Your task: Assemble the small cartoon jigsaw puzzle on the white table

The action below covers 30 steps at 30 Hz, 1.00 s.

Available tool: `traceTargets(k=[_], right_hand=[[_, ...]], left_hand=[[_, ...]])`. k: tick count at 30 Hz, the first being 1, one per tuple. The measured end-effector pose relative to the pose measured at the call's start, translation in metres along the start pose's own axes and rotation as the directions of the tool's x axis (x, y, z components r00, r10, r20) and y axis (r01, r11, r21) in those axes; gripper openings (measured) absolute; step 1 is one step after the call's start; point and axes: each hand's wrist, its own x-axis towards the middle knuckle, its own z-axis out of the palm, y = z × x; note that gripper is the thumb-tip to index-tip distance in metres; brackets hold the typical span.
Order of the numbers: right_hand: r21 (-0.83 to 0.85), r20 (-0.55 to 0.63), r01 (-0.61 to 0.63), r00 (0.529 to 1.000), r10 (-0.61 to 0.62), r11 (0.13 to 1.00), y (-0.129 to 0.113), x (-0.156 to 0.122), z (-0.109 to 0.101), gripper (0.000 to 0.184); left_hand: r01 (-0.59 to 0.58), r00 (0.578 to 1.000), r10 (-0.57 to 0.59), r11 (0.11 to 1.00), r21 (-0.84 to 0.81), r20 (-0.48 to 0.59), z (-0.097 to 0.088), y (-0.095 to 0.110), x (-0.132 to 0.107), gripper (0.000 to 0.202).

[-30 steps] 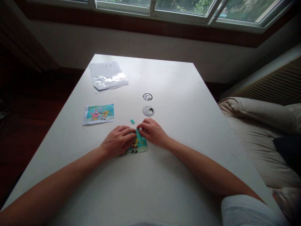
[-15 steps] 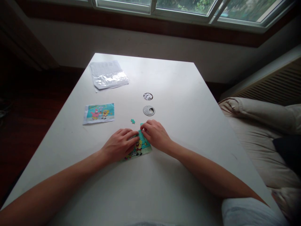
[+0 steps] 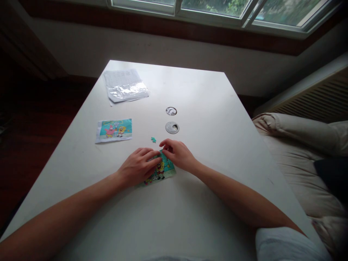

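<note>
A small, partly assembled jigsaw puzzle (image 3: 170,169) with a turquoise and green cartoon picture lies flat on the white table. My left hand (image 3: 140,165) rests over its left part, fingers laid across the surface and covering much of the picture. At the puzzle's top right edge is my right hand (image 3: 179,154), its index finger raised and apart from the thumb, which is at the edge. Whether a piece sits under the right fingertips cannot be made out. A loose turquoise puzzle piece (image 3: 153,140) lies just beyond the hands.
Left of the puzzle lies a picture card (image 3: 116,130) with the cartoon scene. Papers in a clear plastic sleeve (image 3: 126,86) are at the far left of the table (image 3: 201,94). Beyond my hands are a round grommet (image 3: 172,127) and a round hole (image 3: 171,111). A beige couch (image 3: 285,159) stands at right.
My right index finger has lifted and stretched out leftward, away from the puzzle's top edge, opening a gap to the thumb. My left hand stays on the puzzle.
</note>
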Motion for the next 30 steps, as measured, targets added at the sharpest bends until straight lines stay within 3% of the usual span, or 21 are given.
traceTargets(k=[7, 18, 26, 30], right_hand=[[0.010, 0.117, 0.145, 0.982, -0.145, 0.989, 0.0035, 0.0048, -0.0104, 0.022], [0.040, 0.086, 0.057, 0.994, -0.060, 0.998, 0.0015, 0.0039, -0.0093, 0.022], [-0.009, 0.020, 0.096, 0.995, -0.096, 0.995, 0.0001, 0.0011, -0.0038, 0.018], [0.038, 0.024, 0.020, 0.999, -0.021, 0.999, -0.0005, 0.0005, -0.0021, 0.019]], left_hand=[[0.014, 1.000, -0.014, 1.000, -0.003, 0.002, 0.0009, 0.0034, 0.0018, 0.038], [-0.002, 0.999, 0.001, 0.999, 0.040, 0.045, -0.0007, 0.0021, 0.0021, 0.037], [0.028, 0.999, -0.027, 0.999, -0.033, 0.025, 0.0002, 0.0032, 0.0024, 0.038], [0.027, 0.999, -0.026, 0.999, -0.018, 0.034, -0.0001, 0.0032, 0.0025, 0.038]])
